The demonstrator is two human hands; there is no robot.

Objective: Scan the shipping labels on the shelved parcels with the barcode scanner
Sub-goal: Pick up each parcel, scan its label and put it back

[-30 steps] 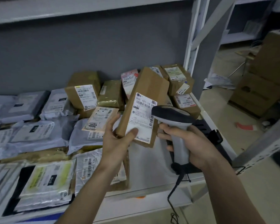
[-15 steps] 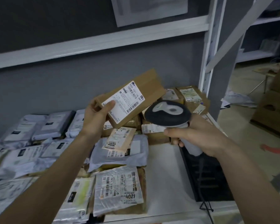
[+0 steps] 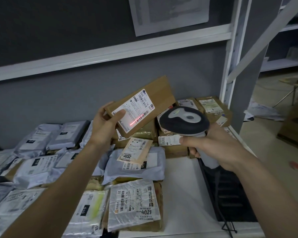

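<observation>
**Scan line lands on the lifted box's label**

Since half a second ago the cardboard box (image 3: 141,107) has tilted a little flatter and the scanner has swung onto it: a red scan line (image 3: 138,119) now crosses the barcode at the lower right of its shipping label (image 3: 133,113), where none showed before. The left hand (image 3: 107,124) grips the box by its left end at the centre of the frame, thumb pressed on the label, holding it clear above the shelf (image 3: 182,194). The right hand (image 3: 212,148) is closed round the handle of the barcode scanner (image 3: 183,120), just right of the box, its head aimed at the label.

This parcel seems to be mid-scan; whether the read has registered cannot be told. Much apparently remains: grey mailer bags (image 3: 34,140) fill the left of the frame, the packets marked 4032 (image 3: 136,151) and 4021 (image 3: 134,205) lie below the box, and more brown boxes (image 3: 212,107) sit stacked at right. Nothing shows which have been scanned.
</observation>
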